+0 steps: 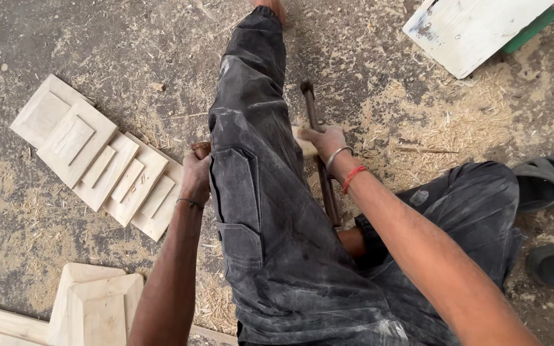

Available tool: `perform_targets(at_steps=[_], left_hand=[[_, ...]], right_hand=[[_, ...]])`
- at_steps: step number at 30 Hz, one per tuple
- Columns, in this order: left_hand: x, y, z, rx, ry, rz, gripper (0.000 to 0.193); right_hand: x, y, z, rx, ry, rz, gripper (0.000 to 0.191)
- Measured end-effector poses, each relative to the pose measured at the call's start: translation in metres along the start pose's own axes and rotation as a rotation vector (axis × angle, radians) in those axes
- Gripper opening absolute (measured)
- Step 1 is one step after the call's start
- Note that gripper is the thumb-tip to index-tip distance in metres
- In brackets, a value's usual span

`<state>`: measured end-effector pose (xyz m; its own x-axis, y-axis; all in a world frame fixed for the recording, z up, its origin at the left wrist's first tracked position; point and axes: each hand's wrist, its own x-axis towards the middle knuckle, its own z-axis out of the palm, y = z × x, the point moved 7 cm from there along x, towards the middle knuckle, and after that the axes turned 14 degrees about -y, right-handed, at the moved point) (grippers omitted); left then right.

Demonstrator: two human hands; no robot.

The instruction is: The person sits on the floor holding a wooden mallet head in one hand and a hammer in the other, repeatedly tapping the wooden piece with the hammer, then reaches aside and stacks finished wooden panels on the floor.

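Head view: person seated on a dusty concrete floor (97, 38), one leg stretched forward
Right hand (325, 142): grip closed around a pale wood block (302, 142), pressed against a dark metal rod (318, 154)
Rod axis: runs away from the body, just right of the black trouser leg (258, 160)
Left hand (197, 176): grip closed on a small brown piece (201, 149) left of the leg
Room: pale square wood panels (97, 154) crowd the left; right side sawdust, open
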<state>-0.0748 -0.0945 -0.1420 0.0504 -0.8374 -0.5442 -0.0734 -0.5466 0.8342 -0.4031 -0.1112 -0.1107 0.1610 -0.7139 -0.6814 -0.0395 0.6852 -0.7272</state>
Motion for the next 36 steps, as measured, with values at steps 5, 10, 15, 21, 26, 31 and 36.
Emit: perform_targets(at_steps=[5,10,15,21,26,31,36], left_hand=[[0.001,-0.031,0.016,-0.262,-0.049,-0.184,0.023],[-0.004,-0.068,0.047,-0.68,-0.13,-0.286,0.024],[-0.025,-0.081,0.052,-0.648,-0.157,-0.34,0.031],[-0.036,-0.066,0.048,-0.92,-0.013,-0.34,0.03],[-0.031,-0.065,0.027,-0.529,-0.02,-0.473,0.008],[-0.025,-0.068,0.017,-0.372,-0.091,-0.492,0.019],[-0.033,-0.048,-0.005,-0.359,0.046,-0.24,0.012]], right_hand=[[0.003,0.015,-0.001,0.184,-0.096,-0.063,0.013],[0.001,0.031,0.004,0.347,-0.135,-0.061,0.016],[-0.022,0.041,0.011,0.327,-0.084,-0.038,0.024],[-0.041,0.034,0.022,0.435,-0.071,-0.018,0.021],[-0.032,0.032,0.03,0.414,-0.054,0.026,0.026],[-0.021,0.031,0.038,0.432,-0.093,0.012,0.035],[-0.028,0.039,0.021,0.377,-0.029,-0.002,0.026]])
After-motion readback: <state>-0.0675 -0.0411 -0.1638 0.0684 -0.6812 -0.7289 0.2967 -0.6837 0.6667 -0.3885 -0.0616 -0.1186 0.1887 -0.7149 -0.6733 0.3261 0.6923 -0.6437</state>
